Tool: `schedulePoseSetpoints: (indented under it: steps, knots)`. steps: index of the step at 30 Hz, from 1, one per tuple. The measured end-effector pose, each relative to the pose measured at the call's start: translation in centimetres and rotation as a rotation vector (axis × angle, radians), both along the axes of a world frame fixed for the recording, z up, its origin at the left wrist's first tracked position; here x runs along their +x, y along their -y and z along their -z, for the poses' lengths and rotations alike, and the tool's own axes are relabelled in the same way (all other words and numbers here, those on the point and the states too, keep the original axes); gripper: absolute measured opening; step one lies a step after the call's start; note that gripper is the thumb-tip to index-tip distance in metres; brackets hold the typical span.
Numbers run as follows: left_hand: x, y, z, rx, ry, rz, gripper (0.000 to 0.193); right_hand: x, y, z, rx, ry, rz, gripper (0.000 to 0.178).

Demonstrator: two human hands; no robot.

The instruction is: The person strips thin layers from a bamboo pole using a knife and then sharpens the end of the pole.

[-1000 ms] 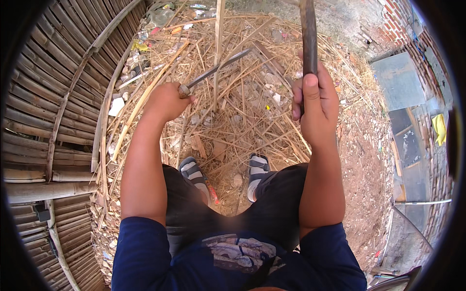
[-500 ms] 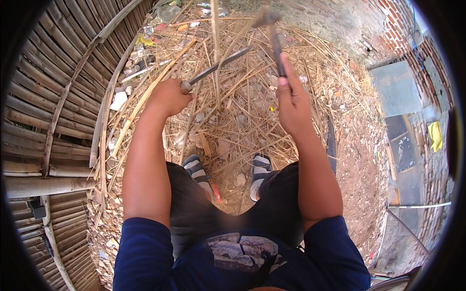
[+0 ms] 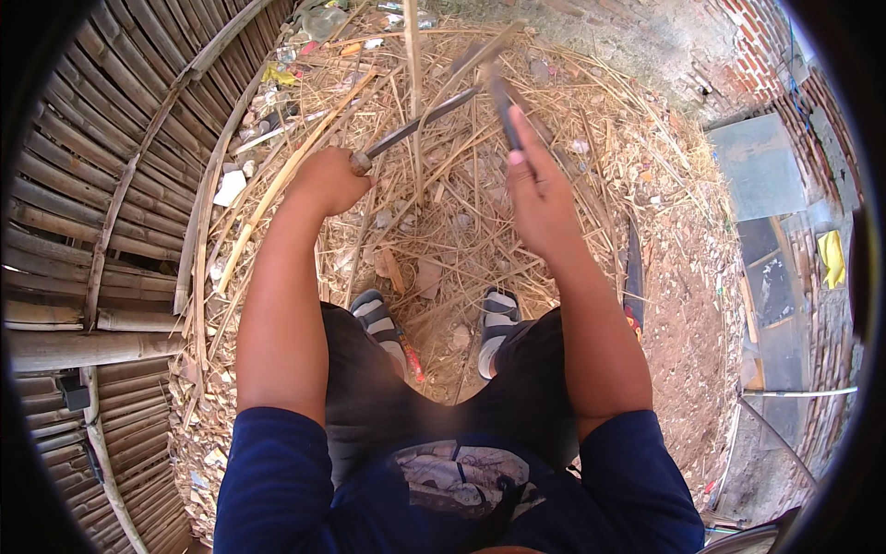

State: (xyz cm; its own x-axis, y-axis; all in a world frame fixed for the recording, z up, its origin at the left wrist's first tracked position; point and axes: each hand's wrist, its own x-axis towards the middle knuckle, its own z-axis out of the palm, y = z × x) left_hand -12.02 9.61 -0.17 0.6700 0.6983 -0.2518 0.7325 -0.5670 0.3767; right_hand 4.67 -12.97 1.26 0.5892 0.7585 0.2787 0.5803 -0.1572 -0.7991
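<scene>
My left hand [image 3: 328, 182] is closed round the handle of a machete [image 3: 420, 126], whose dark blade points to the far right. The blade lies across an upright bamboo pole [image 3: 412, 55], and a thin strip [image 3: 486, 51] slants away from the pole near it. My right hand [image 3: 540, 198] grips the dark handle of a hammer [image 3: 508, 120], thumb and finger laid along it. The hammer's head is smeared by motion, just beyond the blade's tip. Whether it touches the blade I cannot tell.
Split bamboo strips and chips [image 3: 461, 198] litter the ground around my sandalled feet [image 3: 499, 323]. A bamboo slat wall [image 3: 120, 166] rises at the left. On the right, a worn brick wall [image 3: 752, 55] has grey panels [image 3: 757, 166] and a yellow cloth [image 3: 831, 258].
My right hand has swung the hammer leftward, closer to the blade's tip. My left hand and the machete have barely shifted, staying against the pole.
</scene>
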Motion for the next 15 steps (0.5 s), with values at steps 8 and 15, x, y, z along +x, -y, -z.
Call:
schedulePoseSetpoints:
  steps: [8,15]
  knots:
    - [1.2,-0.5,1.3,0.015,0.010,0.020,0.048,0.8,-0.3,3.6,-0.153,0.107,-0.061,0.050]
    - [0.6,-0.3,1.6,-0.010,0.030,-0.018,0.047,0.3,-0.5,1.7,0.092,0.042,-0.093,0.051]
